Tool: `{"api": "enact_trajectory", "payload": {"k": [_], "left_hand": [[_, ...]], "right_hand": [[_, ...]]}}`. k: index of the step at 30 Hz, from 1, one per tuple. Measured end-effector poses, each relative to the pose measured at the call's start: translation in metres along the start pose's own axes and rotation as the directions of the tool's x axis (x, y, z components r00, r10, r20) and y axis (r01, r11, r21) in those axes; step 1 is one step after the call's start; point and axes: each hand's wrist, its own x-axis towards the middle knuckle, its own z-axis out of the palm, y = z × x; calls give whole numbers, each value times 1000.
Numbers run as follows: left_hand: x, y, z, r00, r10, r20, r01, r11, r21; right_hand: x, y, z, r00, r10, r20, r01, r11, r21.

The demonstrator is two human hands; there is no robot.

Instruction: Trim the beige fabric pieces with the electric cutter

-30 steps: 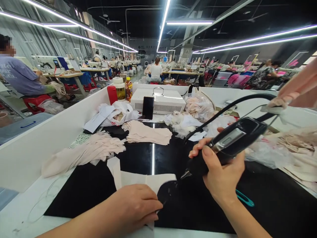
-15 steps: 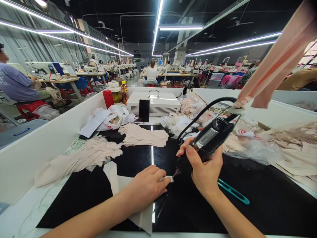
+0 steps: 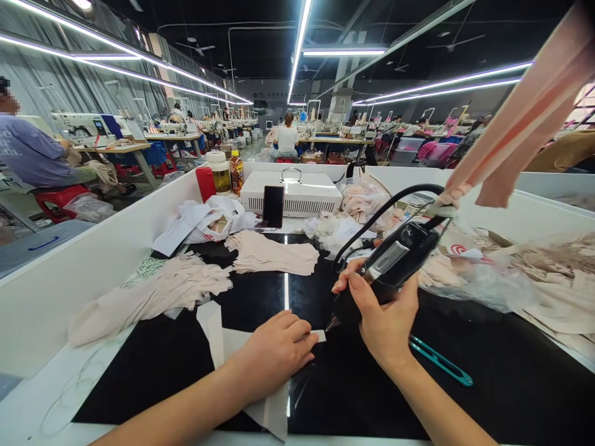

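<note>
My left hand (image 3: 280, 348) is closed, fingers curled and pressed down on a pale fabric piece (image 3: 236, 339). A narrow white end of that piece (image 3: 320, 336) pokes out past my fingertips. My right hand (image 3: 388, 316) is wrapped around a black corded power tool (image 3: 395, 260), held tilted with its thin metal tip down close to the white end. Whether the tip touches it I cannot tell. Pink fabric strips (image 3: 515, 118) are tied to the tool's upper end and run up to the right. A teal slotted handle-like tool (image 3: 441, 362) lies beside my right wrist.
Cut beige fabric pieces lie in a stack (image 3: 274, 253) ahead and a pile (image 3: 153, 291) at left. Behind stand a phone (image 3: 273, 207), a white metal box (image 3: 307, 192) and a jar (image 3: 218, 173). Plastic bags and scraps (image 3: 488, 279) crowd the right. Low white walls (image 3: 116, 266) edge the table.
My left fingertips have drawn back slightly, baring more of the fabric's white end. My right hand keeps its hold on the tool, nearly unmoved. The whole view has shifted slightly.
</note>
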Motion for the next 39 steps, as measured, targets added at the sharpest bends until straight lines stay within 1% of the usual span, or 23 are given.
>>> {"api": "enact_trajectory", "payload": {"k": [8, 14, 18, 22, 26, 31, 35, 39], "left_hand": [[-1, -1, 4, 1000, 6, -21, -6, 1000, 4], [0, 0, 1, 1000, -6, -10, 6, 1000, 11], [1, 1, -2, 1000, -1, 9, 1, 1000, 10], [0, 1, -2, 999, -13, 30, 12, 1000, 11], [-1, 0, -1, 999, -12, 32, 12, 1000, -3], [-4, -1, -11, 999, -34, 4, 34, 996, -81], [-11, -1, -21, 998, -56, -13, 55, 992, -110], [-22, 2, -22, 995, -83, -49, 77, 990, -118]], "right_hand": [[-3, 3, 4, 1000, -6, 14, 6, 1000, -2], [-4, 2, 0, 1000, 13, 10, -13, 1000, -22], [-7, 0, -4, 1000, 28, 0, -28, 999, 25], [-11, -1, -3, 1000, 13, 26, -14, 999, 46], [-11, -3, 0, 1000, 0, 27, -1, 1000, 12], [-11, -2, -3, 1000, 3, 23, -4, 1000, 13], [-11, -1, -6, 1000, 5, 10, -5, 1000, 13], [-13, -3, -8, 1000, -5, 13, 5, 1000, 13]]}}
